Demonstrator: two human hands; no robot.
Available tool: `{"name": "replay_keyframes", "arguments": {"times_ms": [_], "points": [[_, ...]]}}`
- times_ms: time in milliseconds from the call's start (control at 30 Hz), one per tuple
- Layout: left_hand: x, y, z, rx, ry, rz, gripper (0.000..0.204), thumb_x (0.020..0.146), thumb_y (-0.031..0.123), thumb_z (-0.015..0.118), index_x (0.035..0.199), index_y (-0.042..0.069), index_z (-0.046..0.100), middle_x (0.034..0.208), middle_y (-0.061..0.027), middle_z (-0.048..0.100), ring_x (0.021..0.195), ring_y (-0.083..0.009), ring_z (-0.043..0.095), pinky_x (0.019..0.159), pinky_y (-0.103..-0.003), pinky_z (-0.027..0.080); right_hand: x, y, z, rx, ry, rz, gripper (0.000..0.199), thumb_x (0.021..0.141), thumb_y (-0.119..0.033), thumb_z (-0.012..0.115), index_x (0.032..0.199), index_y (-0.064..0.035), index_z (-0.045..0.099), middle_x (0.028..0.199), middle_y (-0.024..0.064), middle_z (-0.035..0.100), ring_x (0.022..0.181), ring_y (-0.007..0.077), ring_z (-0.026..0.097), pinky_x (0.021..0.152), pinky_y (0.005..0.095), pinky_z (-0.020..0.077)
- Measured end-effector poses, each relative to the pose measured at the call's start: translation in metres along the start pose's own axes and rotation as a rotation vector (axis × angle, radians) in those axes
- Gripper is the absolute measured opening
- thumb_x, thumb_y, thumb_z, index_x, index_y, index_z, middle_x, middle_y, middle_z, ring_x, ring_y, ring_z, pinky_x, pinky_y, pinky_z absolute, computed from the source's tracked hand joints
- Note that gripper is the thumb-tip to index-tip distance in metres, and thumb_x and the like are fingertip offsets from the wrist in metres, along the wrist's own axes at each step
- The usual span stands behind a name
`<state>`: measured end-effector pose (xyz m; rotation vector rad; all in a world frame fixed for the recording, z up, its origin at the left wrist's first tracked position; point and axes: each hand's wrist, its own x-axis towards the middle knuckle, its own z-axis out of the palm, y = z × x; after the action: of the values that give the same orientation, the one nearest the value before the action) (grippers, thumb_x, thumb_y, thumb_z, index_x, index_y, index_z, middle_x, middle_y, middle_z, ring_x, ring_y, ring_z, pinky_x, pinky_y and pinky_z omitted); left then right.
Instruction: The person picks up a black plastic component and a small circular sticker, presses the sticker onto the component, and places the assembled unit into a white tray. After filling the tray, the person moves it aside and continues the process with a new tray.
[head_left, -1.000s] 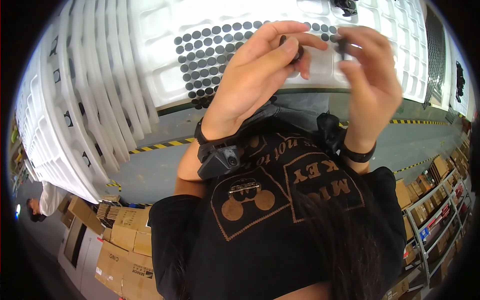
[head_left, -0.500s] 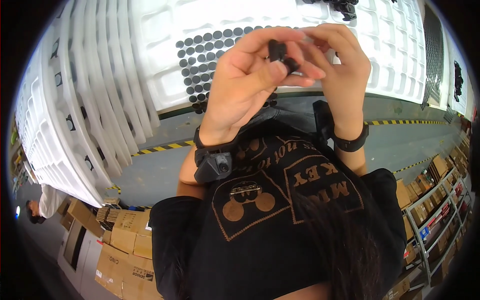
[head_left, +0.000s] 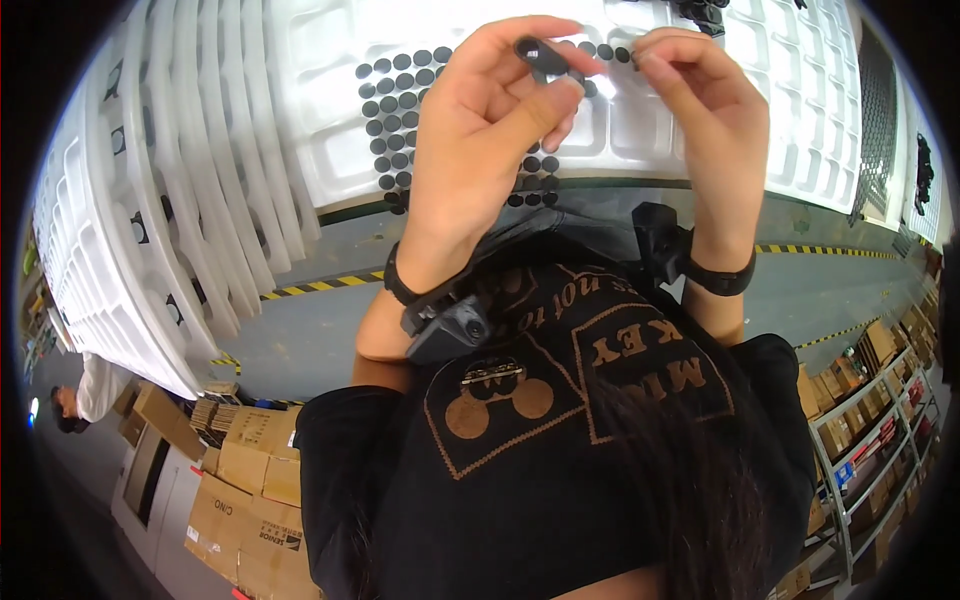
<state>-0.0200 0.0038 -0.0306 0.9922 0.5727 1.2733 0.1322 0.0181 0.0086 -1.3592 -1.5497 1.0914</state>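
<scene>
My left hand (head_left: 470,130) is raised over the white work surface, its thumb and fingers closed around a small black part with a glossy, rounded face (head_left: 536,54). The lower portion of that part is hidden by my fingers. To its right, my right hand (head_left: 715,95) has thumb and index finger pinched together; whatever they hold, if anything, is too small to make out. Beneath and around the hands lie rows of flat round black pads (head_left: 403,102). The right fingertips appear beside the end of one row.
White moulded trays (head_left: 215,170) stand stacked on edge at the left. More black parts (head_left: 700,14) sit at the far side. Cardboard boxes (head_left: 245,500) are at lower left, near another person (head_left: 95,390). A metal rack (head_left: 870,450) with boxes stands at right.
My right hand has come away from the left and moved right, its fingers now pinched. The black part in my left hand has turned, showing its glossy face.
</scene>
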Motion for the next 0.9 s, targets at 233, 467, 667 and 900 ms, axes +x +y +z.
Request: {"name": "replay_keyframes", "arguments": {"times_ms": [233,467,667,900], "points": [[-0.004,0.027,0.034,-0.137,0.318,-0.259,0.039,0.079,-0.001,0.046,0.115,-0.003,0.03,0.104,-0.0163,0.048,0.088,-0.0184,0.053,0.074,-0.023,0.043,-0.008,-0.001,0.006,0.303,0.013,-0.07,0.006,0.075,0.005,0.05,0.08,0.0065,0.053,0.095,0.0117,0.054,0.086,0.0176,0.054,0.077,0.0246,0.0418],[-0.009,0.019,0.026,-0.028,0.192,-0.081,0.029,0.076,-0.004,0.049,0.104,-0.006,0.043,0.096,-0.0176,0.054,0.082,-0.0212,0.057,0.072,-0.028,0.048,-0.008,-0.013,0.01,0.267,0.028,-0.265,0.015,0.073,0.007,0.052,0.088,0.0067,0.051,0.095,0.0144,0.053,0.087,0.0204,0.053,0.077,0.0269,0.0422],[-0.009,0.021,0.036,-0.108,0.305,-0.131,0.034,0.075,-0.007,0.048,0.108,-0.003,0.039,0.097,-0.0154,0.053,0.084,-0.0186,0.056,0.07,-0.024,0.047,-0.011,-0.042,0.007,-0.001,-0.062,-0.096,0.054,0.062,0.001,0.065,0.112,-0.0022,0.046,0.091,0.0112,0.057,0.086,0.018,0.055,0.076,0.0255,0.0405],[-0.009,0.015,0.039,0.287,0.29,-0.079,0.033,0.07,-0.011,0.051,0.102,-0.004,0.046,0.095,-0.0133,0.055,0.078,-0.0177,0.059,0.068,-0.023,0.049,-0.013,-0.042,0.004,-0.17,-0.034,-0.023,0.049,0.066,0.002,0.062,0.112,0.0017,0.045,0.091,0.0101,0.056,0.08,0.0143,0.054,0.075,0.0263,0.0406]]}}
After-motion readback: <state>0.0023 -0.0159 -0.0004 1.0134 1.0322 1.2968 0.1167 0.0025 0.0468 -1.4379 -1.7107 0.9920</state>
